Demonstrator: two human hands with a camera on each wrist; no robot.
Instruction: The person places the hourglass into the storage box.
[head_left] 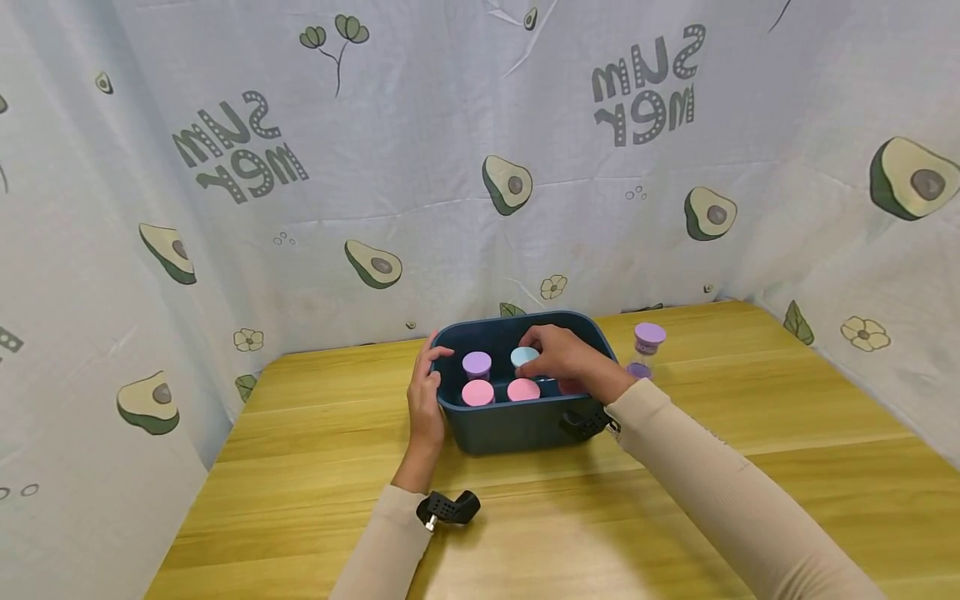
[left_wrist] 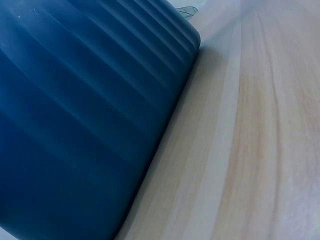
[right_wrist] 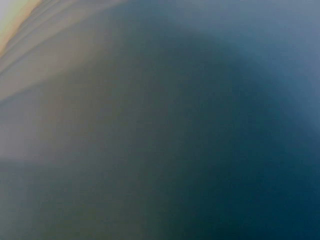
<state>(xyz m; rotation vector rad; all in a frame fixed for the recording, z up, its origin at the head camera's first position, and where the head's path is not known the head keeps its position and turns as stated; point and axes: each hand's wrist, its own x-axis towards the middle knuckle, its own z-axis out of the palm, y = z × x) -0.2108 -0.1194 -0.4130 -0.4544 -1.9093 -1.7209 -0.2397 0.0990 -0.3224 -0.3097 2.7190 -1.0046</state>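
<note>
A dark blue ribbed plastic basket (head_left: 517, 425) is set on the light wooden table (head_left: 750, 417), near its back edge. Its left rim is gripped by the left hand (head_left: 424, 392), with the thumb hooked over the rim and the palm laid against the outer wall. The right hand (head_left: 566, 358) is held inside the basket with fingers curled down onto a light blue round lid (head_left: 522, 356); whether the lid is pinched cannot be told. Beside it a lilac lid (head_left: 476, 363) is seen, and 2 pink lids (head_left: 477, 392) lie in the front row. A lilac-capped clear jar (head_left: 647, 348) is stood upright on the table, just right of the basket. In the right wrist view only blurred blue is shown.
</note>
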